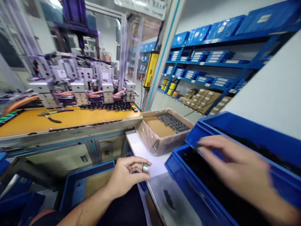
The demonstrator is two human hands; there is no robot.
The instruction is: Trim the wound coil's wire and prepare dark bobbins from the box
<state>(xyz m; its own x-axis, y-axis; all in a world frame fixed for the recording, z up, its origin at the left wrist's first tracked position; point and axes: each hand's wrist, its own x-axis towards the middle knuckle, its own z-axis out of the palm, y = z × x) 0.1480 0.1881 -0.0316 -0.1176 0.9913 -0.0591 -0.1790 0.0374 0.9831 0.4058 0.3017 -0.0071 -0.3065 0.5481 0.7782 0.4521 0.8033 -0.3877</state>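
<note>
My left hand (128, 175) is low in the middle of the frame. It is pinching a small shiny metal ring (145, 168) between my thumb and fingers. The ring sits at my fingertips, on the side that points to the right of the frame. Its hole seems to face up and a bit toward me, but it is too small to be sure.

My right hand (235, 171) is at the lower right, reaching over the near blue bin (178, 163). It is blurry. The fingers stretch toward the left and touch or nearly touch the rim of the next blue bin (235, 124) behind it. I cannot tell if this hand holds anything.

The near blue bin is dark inside, full of small black parts. It lies just to the right of my left hand, so the ring is very near its corner. My left hand is the closer one to the ring, since it has it.

Above the bins, in the middle, is a cardboard box (162, 131) with a plastic liner and dark round pieces. On the orange bench (70, 119) at the left lie pliers (53, 115).
</note>
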